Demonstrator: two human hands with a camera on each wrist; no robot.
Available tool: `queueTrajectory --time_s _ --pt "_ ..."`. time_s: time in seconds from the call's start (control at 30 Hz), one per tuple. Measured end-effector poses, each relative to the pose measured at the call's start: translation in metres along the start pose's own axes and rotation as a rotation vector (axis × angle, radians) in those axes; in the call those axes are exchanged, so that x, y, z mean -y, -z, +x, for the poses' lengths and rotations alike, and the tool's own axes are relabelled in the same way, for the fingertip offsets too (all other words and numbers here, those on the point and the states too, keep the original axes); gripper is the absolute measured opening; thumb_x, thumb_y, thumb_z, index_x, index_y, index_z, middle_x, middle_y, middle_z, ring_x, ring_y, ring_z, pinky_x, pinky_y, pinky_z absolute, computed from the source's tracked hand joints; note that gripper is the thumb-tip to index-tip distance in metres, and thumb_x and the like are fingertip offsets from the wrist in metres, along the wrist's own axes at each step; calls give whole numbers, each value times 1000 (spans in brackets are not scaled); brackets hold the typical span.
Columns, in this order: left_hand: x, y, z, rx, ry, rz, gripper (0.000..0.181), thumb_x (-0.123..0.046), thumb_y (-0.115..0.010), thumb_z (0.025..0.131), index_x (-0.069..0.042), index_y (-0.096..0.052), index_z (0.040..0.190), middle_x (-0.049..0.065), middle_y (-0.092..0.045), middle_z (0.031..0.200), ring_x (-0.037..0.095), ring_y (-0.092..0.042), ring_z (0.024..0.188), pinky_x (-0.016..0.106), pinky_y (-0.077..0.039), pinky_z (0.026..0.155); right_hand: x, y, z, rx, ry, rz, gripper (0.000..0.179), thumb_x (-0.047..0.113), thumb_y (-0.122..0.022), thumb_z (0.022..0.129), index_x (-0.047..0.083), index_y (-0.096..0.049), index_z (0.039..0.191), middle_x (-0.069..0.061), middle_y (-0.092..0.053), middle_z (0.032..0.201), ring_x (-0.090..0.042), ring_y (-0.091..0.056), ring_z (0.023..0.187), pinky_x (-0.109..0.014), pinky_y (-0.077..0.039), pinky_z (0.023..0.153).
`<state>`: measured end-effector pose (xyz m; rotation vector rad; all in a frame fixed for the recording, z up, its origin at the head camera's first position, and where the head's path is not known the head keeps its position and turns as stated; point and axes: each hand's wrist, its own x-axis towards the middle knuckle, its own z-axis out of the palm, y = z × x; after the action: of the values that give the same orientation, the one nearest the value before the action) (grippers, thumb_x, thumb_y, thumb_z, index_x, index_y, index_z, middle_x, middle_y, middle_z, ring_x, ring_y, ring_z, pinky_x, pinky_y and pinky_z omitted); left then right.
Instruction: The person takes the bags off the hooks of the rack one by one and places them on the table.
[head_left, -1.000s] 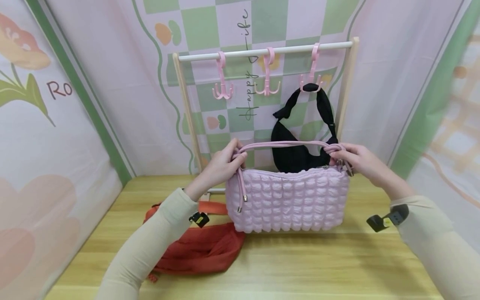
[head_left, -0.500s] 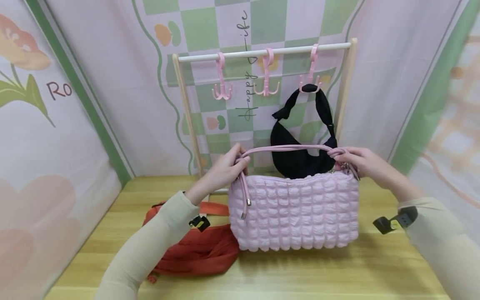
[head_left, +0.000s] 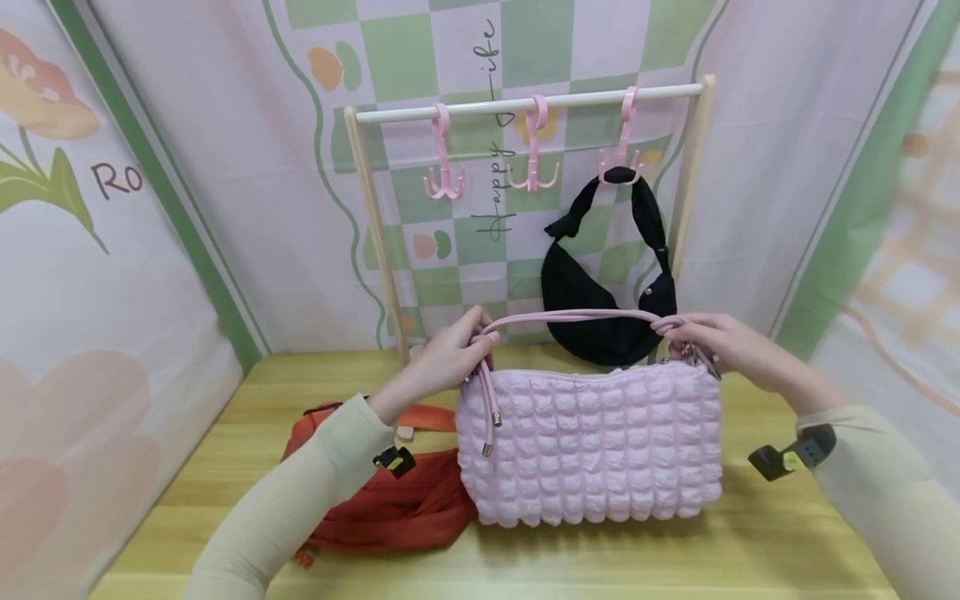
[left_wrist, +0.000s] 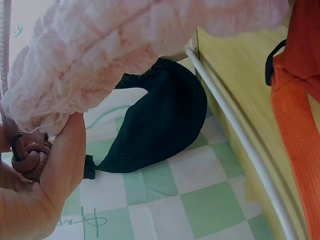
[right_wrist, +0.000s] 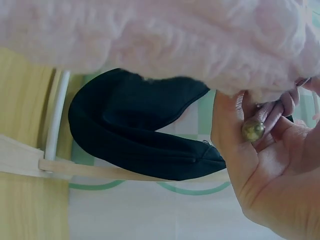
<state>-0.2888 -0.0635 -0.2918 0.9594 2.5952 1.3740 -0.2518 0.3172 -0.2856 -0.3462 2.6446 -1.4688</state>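
Note:
A puffy pink quilted handbag (head_left: 588,446) hangs upright between the two hands in the head view, its thin cord strap (head_left: 573,316) stretched along the top. The left hand (head_left: 450,354) pinches the strap at its left knot, where metal-tipped cord ends dangle. At the right knot, the right hand (head_left: 727,346) grips the strap. Both wrist views show fingers curled about the knotted cord under the bag's puffy fabric. Behind it, a black shoulder bag (head_left: 600,308) hangs by its strap from the right pink hook (head_left: 621,142).
A rack with a white rail (head_left: 487,107) and wooden posts stands at the back. Two more pink hooks, the left one (head_left: 444,158) and the middle one (head_left: 534,154), carry nothing. A red-orange bag (head_left: 397,504) lies on the wooden table (head_left: 600,567), partly behind the left sleeve.
Both hands have lowered the pink handbag and brought it nearer the camera, with a slight shift right. More of the black bag shows above it now. Both grips stay on the strap.

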Motion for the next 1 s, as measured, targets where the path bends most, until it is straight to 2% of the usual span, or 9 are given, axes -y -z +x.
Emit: queueTrajectory --time_s 0.2,0.3,0.43,0.6,0.77,1.0 --pt "6 -4 -4 15 25 -12 13 -27 -46 99 -14 -49 101 4 -64 74 12 -49 50 22 -41 41 -3 -4 -1 33 -22 -21 23 23 -44 99 34 -64 93 7 -62 82 -4 -56 73 -26 -52 60" --pt "9 -6 -6 22 40 -11 14 -28 -46 99 -15 -49 101 3 -63 75 13 -50 52 26 -45 42 -5 -7 -2 57 -37 -16 21 24 -44 99 30 -64 94 5 -61 83 -5 -55 73 -27 -52 61" --pt "13 -7 -6 23 58 -7 14 -30 -46 99 -16 -49 101 4 -62 76 14 -51 54 30 -48 44 -8 -10 0 73 -49 -34 22 27 -45 99 17 -64 96 2 -61 83 -7 -54 73 -28 -52 61" --pt "19 -9 -5 27 76 -5 14 -29 -47 99 -15 -50 102 4 -62 77 14 -51 54 27 -47 43 -13 -11 3 75 -69 -78 33 32 -46 98 5 -61 106 -2 -62 87 -9 -56 75 -31 -52 64" --pt "26 -11 -2 42 114 -22 15 -29 -48 99 -16 -51 103 4 -63 77 15 -52 54 28 -49 44 -19 -13 6 88 -78 -105 38 34 -46 98 2 -58 114 -6 -62 92 -9 -57 77 -32 -52 66" --pt "38 -15 3 65 148 -36 16 -31 -48 98 -17 -51 105 4 -62 76 13 -50 52 29 -50 44 -27 -14 10 117 -89 -92 39 34 -45 98 2 -58 117 -2 -62 87 -8 -56 73 -29 -50 61"
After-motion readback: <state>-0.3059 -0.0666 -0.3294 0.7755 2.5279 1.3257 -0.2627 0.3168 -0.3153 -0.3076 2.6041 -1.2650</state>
